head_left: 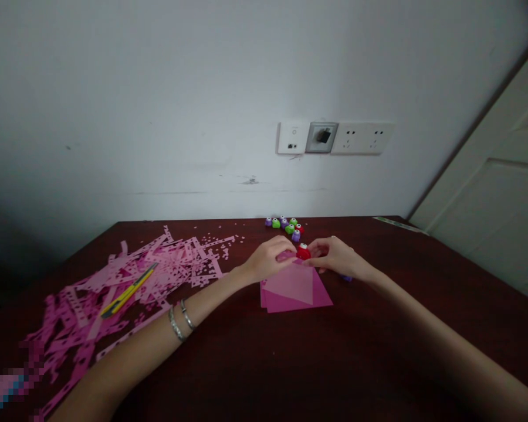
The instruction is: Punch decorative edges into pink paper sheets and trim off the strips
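Pink paper sheets (321, 297), a paler one on top of darker ones, lie at the middle of the table. My left hand (273, 256) is closed, pinching the upper edge of the pale paper (290, 284). At that edge sits a small red craft punch (303, 252) with a white top. My right hand (337, 258) has thumb and fingers closed around the punch's right side; the thumb tip is close to the paper. Part of a blue-purple punch (346, 278) shows under my right hand. The far fingers of both hands are partly hidden.
Several purple, green and red punches (284, 224) cluster near the wall. Left, a heap of pink strips (158, 266) with punched holes carries a yellow utility knife (129, 290). Tiny paper bits (225, 253) lie beside it. Wall sockets (361, 138) are above the dark table (255, 363).
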